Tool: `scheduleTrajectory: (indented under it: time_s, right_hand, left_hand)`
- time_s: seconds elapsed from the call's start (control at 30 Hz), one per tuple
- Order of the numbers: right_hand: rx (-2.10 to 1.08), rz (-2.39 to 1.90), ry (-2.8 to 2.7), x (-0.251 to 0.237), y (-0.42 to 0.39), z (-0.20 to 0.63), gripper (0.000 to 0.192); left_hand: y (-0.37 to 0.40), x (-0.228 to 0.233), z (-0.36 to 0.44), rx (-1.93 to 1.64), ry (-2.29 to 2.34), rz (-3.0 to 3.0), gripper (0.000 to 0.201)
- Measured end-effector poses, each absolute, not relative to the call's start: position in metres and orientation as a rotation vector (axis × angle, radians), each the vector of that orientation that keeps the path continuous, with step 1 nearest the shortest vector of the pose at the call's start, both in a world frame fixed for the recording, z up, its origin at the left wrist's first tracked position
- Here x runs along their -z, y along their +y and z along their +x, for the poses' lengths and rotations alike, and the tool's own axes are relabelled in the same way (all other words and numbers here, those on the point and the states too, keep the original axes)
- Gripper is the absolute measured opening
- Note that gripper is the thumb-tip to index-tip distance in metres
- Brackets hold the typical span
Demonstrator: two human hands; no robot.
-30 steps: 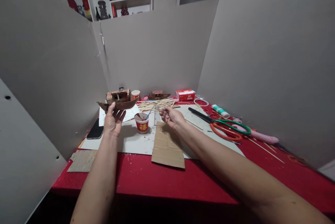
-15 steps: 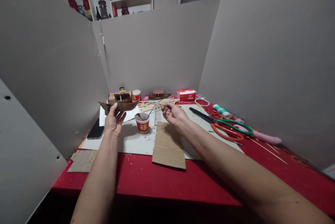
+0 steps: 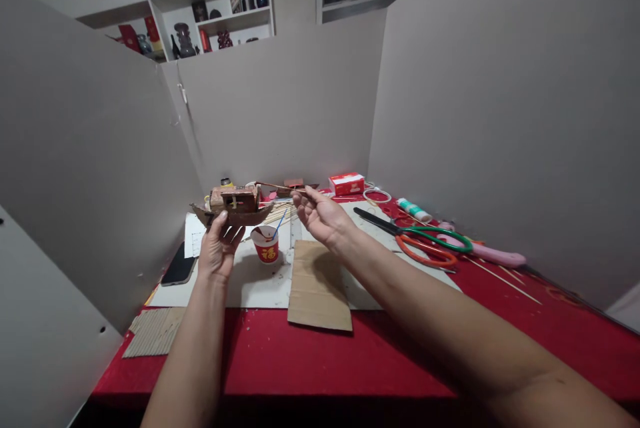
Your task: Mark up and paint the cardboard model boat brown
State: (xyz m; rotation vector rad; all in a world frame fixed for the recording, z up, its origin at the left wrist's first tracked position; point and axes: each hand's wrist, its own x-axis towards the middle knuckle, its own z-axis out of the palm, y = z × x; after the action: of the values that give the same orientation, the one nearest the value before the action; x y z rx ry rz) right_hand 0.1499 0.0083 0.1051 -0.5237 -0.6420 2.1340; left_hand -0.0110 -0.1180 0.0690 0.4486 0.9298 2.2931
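Note:
My left hand (image 3: 219, 246) holds a small brown model boat (image 3: 235, 207) from below, lifted above the table. My right hand (image 3: 320, 216) pinches a thin wooden stick (image 3: 276, 187) whose tip points left toward the boat's cabin. Just below the boat stands a red paper cup (image 3: 265, 245) with dark paint and a blue-handled brush (image 3: 280, 219) in it. A flat piece of brown cardboard (image 3: 317, 285) lies on the white mat (image 3: 260, 281) under my right wrist.
Scissors with green and orange handles (image 3: 425, 241), a pink tool (image 3: 493, 255) and a glue tube (image 3: 414, 209) lie to the right on the red tablecloth (image 3: 380, 355). A phone (image 3: 179, 264) and corrugated card (image 3: 153, 333) lie left. Loose sticks, a second boat and a red box (image 3: 346, 183) sit at the back. Grey panels wall the table.
My right hand has risen from the pile of sticks with one stick and brought it toward the boat. The boat has turned a little in my left hand. The camera has shifted.

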Motion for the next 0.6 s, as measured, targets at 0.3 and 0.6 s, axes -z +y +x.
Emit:
scheduleTrajectory:
  time_s: [0.3,0.6]
  right_hand:
    - [-1.997,-0.459,-0.716,-0.0986,0.0087,0.1499,0.027]
    - [-1.959,-0.404,-0.802,-0.0968,0.0043,0.1503,0.027]
  left_hand:
    - [-0.119,-0.0753,-0.0067,-2.323,0.88,0.483,0.02]
    - [-0.1178,-0.0719,-0.0089,-2.341,0.899,0.563,0.024]
